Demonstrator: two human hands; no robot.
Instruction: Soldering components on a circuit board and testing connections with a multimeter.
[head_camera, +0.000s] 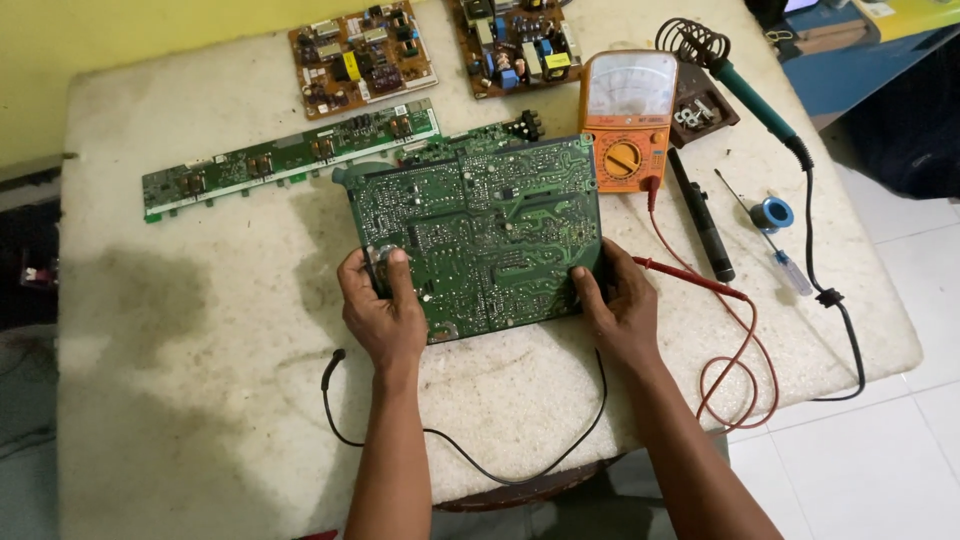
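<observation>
Green board (480, 235) mid-bench (200, 330), solder side up. Left hand (382, 305) closed on near-left corner, right hand (618, 300) closed on right edge. Likely light, stiff, fragile; sharp solder joints. Best gripped by edges only, no flexing, clear of red probe (690, 278).
</observation>
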